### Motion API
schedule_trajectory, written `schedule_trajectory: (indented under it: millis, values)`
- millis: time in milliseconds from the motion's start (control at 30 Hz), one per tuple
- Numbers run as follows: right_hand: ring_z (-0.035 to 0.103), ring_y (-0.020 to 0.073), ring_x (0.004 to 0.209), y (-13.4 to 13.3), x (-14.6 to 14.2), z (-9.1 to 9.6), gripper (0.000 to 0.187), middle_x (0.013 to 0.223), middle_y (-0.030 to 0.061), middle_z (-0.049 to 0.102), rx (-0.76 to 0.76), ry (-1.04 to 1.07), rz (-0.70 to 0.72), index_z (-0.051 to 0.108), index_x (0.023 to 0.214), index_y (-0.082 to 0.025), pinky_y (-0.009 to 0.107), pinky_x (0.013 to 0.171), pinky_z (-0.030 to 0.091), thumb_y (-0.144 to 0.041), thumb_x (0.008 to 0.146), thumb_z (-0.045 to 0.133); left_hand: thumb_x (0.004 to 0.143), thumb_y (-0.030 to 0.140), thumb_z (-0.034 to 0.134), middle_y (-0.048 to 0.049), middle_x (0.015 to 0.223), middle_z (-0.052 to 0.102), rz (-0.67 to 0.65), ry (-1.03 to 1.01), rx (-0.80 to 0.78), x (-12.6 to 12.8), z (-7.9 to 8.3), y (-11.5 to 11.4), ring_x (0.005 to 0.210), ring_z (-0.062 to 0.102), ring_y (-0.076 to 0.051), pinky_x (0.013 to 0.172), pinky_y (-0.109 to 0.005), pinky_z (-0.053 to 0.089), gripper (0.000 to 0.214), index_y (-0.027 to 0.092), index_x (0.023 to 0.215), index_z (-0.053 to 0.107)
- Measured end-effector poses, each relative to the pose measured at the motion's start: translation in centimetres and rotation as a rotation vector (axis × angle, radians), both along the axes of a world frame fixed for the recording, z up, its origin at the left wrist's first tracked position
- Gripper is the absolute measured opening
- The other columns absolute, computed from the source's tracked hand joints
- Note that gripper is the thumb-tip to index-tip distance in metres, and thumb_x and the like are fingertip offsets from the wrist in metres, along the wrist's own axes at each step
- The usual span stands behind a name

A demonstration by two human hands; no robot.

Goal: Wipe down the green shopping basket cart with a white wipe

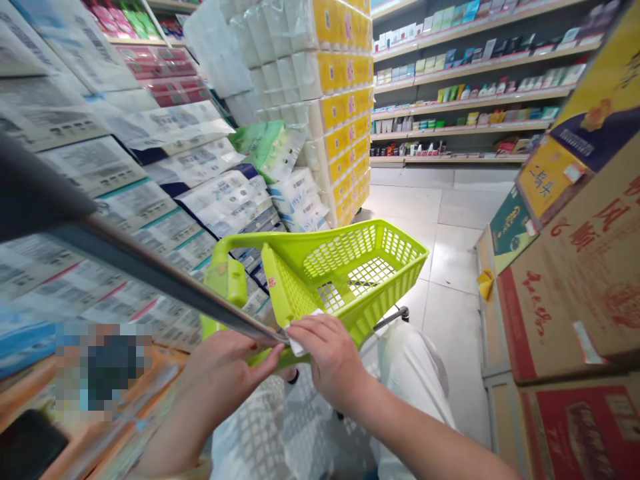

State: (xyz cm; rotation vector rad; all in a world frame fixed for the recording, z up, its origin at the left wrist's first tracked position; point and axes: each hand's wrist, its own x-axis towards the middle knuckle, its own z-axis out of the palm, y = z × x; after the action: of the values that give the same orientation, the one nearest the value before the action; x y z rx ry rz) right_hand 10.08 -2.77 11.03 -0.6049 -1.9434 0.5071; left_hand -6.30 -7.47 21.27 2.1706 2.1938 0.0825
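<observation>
My left hand (220, 380) reaches in from the lower left, its fingers curled around the lime-green handle bar (270, 359) of a small plastic shopping cart (345, 273). My right hand (325, 353) lies over the cart's near rim, pressing a white paper slip (299, 343) against it. The slip's printing, if any, is hidden. A dark metal shelf rail (150, 267) runs diagonally from the left edge to just above my left hand. The cart's mesh basket holds nothing that I can see.
Packaged goods in white wrappers fill shelves along the left. Tall stacks of yellow-and-white tissue bales (340, 113) stand ahead. Cardboard cartons (575, 287) line the right side. Product shelves (475, 87) stand at the back, beyond a white tile floor (450, 247).
</observation>
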Motion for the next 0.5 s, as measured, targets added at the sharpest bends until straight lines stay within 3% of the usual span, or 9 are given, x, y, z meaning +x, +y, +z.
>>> schedule_trajectory:
  millis: [100,200,400,500]
  values:
    - [0.064,0.0206,0.108,1.5,0.9,-0.8,0.037,0.115,0.0080,0.072,0.024,-0.013,-0.008,0.064,0.120,-0.021,0.039,0.099,0.049,-0.010,0.088,0.048,0.090,0.050,0.039,-0.0077,0.078,0.077,0.045,0.182,-0.032,0.9,0.0,-0.3,0.079,0.069,-0.027,0.078,-0.038,0.048,0.049,0.023,0.074,0.077]
    - [0.064,0.0221,0.108,2.4,1.4,-1.7,0.040,0.112,0.0095,0.073,-0.009,-0.010,-0.146,0.067,0.116,-0.020,0.042,0.099,0.050,-0.006,0.088,0.043,0.091,0.050,0.040,-0.0071,0.077,0.077,0.012,0.191,-0.054,1.0,0.0,-0.2,0.079,0.069,-0.024,0.077,-0.035,0.045,0.049,0.024,0.072,0.077]
    - [0.061,0.0215,0.116,0.0,-1.5,-1.0,0.040,0.120,0.0081,0.070,-0.020,0.015,-0.152,0.062,0.124,-0.024,0.044,0.106,0.046,-0.009,0.089,0.049,0.091,0.055,0.045,-0.0055,0.087,0.078,-0.068,0.146,0.039,-0.4,-0.7,0.5,0.081,0.069,-0.025,0.072,-0.033,0.043,0.042,0.029,0.089,0.078]
    - [0.062,0.0201,0.116,0.8,-1.6,-1.6,0.041,0.121,0.0076,0.070,-0.002,0.011,-0.175,0.063,0.123,-0.023,0.043,0.105,0.047,-0.008,0.089,0.047,0.093,0.055,0.042,-0.0053,0.085,0.077,-0.119,0.149,0.067,-1.1,-1.0,0.8,0.081,0.069,-0.025,0.071,-0.034,0.042,0.044,0.029,0.091,0.077]
